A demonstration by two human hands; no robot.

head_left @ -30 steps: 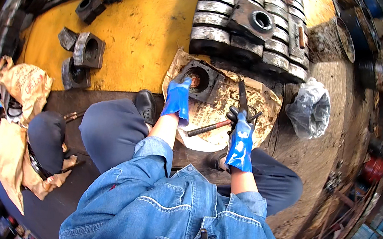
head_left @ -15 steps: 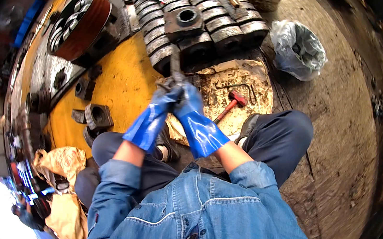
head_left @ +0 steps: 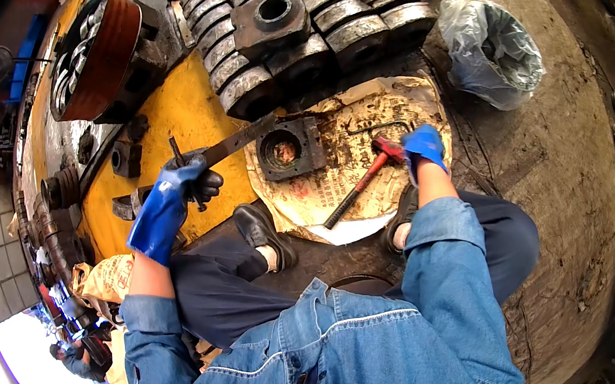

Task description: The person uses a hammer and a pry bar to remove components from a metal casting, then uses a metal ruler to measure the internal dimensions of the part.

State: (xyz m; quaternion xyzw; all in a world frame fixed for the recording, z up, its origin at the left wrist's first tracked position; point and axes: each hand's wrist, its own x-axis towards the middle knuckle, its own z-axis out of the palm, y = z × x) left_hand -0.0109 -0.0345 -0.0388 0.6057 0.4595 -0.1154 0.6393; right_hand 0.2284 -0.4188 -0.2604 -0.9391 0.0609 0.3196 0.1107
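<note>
The left hand (head_left: 182,189), in a blue glove, is closed around the lower end of a flat metal bar (head_left: 241,139). The bar slants up to the right, its tip touching a square bearing housing (head_left: 288,147) lying on paper. Just right, the gloved right hand (head_left: 422,145) curls over the red hammer (head_left: 366,178) head, its grip unclear.
</note>
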